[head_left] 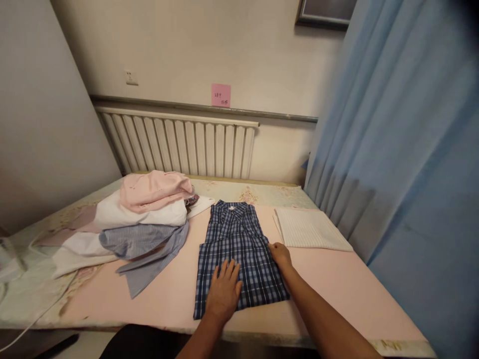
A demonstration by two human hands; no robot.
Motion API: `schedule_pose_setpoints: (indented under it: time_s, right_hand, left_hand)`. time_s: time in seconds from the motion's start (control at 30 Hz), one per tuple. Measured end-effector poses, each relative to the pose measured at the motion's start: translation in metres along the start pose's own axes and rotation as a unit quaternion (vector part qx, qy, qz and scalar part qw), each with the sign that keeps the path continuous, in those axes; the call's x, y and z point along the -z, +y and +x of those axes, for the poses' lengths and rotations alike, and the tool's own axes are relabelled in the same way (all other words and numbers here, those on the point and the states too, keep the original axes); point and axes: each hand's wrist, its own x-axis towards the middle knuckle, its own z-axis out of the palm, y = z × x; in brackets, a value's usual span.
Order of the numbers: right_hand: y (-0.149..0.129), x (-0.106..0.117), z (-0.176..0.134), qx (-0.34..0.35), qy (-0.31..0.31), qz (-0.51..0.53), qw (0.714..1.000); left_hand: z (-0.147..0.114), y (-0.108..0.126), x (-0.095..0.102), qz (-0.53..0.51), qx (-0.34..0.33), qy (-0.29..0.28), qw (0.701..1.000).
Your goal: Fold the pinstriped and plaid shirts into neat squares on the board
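- There's an open lane, pink cloth [170,291] between the plaid shirt [258,279] and the heaped clothes [144,217]!
- Over right, folded striped fabric [312,229] blocks; blue curtain [377,129] walls off beyond.

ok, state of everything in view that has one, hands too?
Plaid shirt: flat, partly folded, collar at far end
Left hand: open, palm down on shirt
Right hand: at shirt's right edge, grip unclear
Clothes pile: heaped, rumpled
Striped cloth: folded, flat
Curtain: hanging in folds
Pink note: stuck up, handwritten
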Motion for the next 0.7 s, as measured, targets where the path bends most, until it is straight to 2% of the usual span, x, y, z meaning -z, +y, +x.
schedule_pose_setpoints:
  time_s: [0.37,0.7]
  right_hand:
    - [0.032,0.000,-0.053,0.049,-0.008,0.072,0.996]
    - [0.048,-0.009,-0.098,0.069,0.062,0.056,0.994]
  left_hand:
    - [0.001,0.003,0.007,-0.021,0.011,-0.010,1.000]
    - [0.003,0.000,0.003,-0.024,0.004,-0.003,1.000]
